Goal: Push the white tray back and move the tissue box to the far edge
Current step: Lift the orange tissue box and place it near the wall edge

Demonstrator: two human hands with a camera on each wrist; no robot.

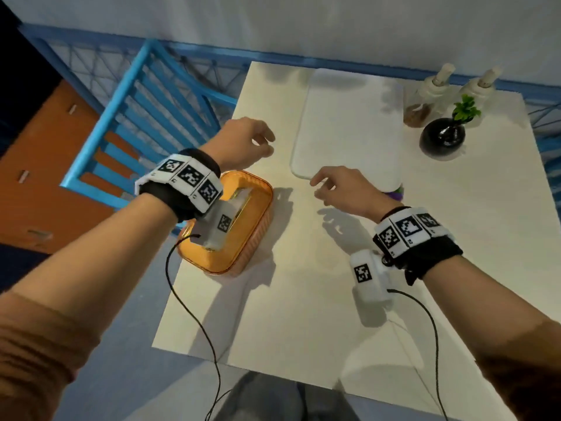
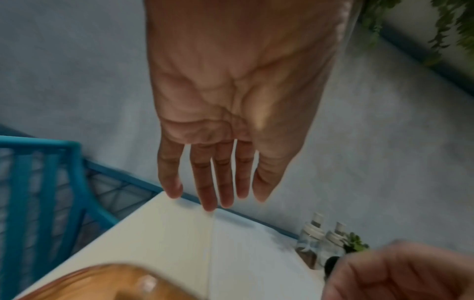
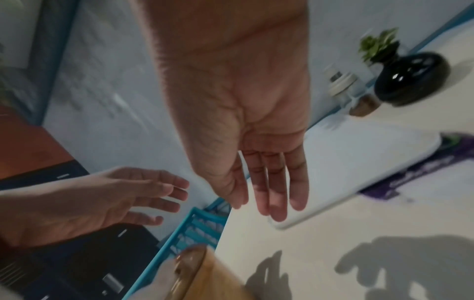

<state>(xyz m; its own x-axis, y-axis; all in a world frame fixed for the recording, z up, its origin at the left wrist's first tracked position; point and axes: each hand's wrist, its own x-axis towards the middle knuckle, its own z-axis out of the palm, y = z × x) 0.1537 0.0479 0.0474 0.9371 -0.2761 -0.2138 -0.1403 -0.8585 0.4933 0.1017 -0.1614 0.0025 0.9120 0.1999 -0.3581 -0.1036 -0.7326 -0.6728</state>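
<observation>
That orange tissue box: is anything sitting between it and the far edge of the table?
Nothing visible does. The orange plastic tissue box has bare cream tabletop ahead. The flat white tray lies to its right, and the left hand hovers above that strip.
</observation>
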